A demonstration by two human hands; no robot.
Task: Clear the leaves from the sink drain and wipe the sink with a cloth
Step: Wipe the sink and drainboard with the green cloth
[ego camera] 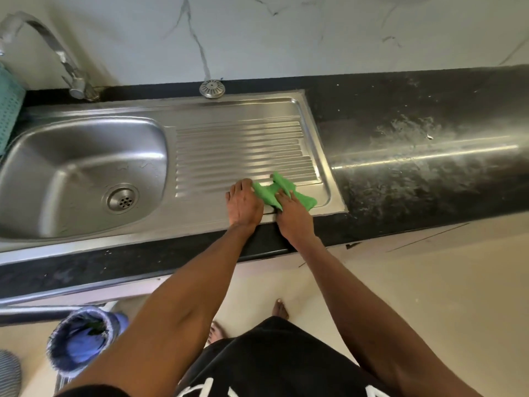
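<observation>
— Where is the green cloth (283, 191)?
— On the sink's (86, 167) ribbed side, near the front edge.
— Who holds it?
— The right hand (292, 216) pinches it. The left hand (244, 203) lies flat, touching it.

There are two hands, left (244, 203) and right (292, 214), and one cloth (282, 190). One sink (86, 173), one drain (122, 199), one tap (57, 53), one strainer (212, 89), one bin (80, 339).

A dusty black worktop (415, 144) runs along a white veined wall (257, 35). A domed metal strainer cap (212, 89) sits at its back edge, a teal basket (8, 110) far left; on the floor below, a lined bin (80, 339)
</observation>
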